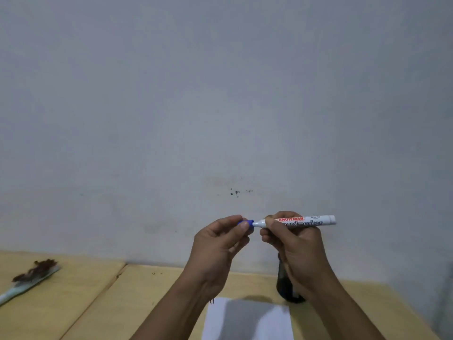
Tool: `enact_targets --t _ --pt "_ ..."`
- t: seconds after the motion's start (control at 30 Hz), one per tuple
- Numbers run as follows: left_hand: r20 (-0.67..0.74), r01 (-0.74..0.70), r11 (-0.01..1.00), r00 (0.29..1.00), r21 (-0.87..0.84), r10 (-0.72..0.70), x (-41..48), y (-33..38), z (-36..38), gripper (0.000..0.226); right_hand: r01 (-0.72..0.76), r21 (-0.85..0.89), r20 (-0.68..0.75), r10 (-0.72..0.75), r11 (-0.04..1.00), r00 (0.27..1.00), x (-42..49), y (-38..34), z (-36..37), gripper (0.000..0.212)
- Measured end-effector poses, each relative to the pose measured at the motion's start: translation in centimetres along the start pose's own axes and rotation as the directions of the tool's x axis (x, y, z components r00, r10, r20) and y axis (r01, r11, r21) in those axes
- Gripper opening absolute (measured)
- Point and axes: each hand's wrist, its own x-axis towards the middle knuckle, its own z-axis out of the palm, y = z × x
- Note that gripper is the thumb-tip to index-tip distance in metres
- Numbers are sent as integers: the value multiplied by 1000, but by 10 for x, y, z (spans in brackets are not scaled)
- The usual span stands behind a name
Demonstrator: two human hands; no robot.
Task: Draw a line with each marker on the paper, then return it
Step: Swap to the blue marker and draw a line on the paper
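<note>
The white barrel of the marker (304, 221) carries the brand "SNOWMAN" in white capitals on a red band. Under it, in large dark letters, stands "boardmarker"; the first letters are hidden behind the right hand (294, 244). Nearer the barrel's far end there is a small grey print, too blurred to read.
</note>
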Motion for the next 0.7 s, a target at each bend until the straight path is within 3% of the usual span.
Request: enact_targets --t 0.1,0.2,0.3,0.4,0.47,0.53,0.57,0.63,0.7 --pt "93 -29 998 995 51 24 -8 5 20 24 47 -87 47 -43 995 998 -5 -26 -9 2" --pt "98 -134 980 988 148 120 -12 4 34 25 67 -116 83 -57 991 995 -8 -43 -18 7" --pt "129 -269 934 961 234 244 -15 3 44 13 -45 -69 83 50 997 995 -9 -51 -23 20" --pt "116 -354 852 935 386 336 -11 -2 47 10 -162 -113 3 164 980 987 -8 -47 -30 35" --pt "102 -410 752 901 517 421 -4 -5 49 10 -137 -299 -114 107 944 988 -7 -37 -36 36" --pt "164 -489 613 845 620 508 3 -10 51 9 49 -650 -142 -185 759 972 -5 -27 -46 26" --pt "221 -523 547 823 653 524 6 -13 53 10 162 -782 -48 -317 601 947 -4 -23 -50 26" --pt "322 -564 454 801 690 505 8 -20 57 19 335 -861 171 -404 383 899 -1 -15 -60 28" --pt "380 -591 405 785 698 490 11 -26 62 26 411 -868 279 -410 280 868 8 -11 -67 18"
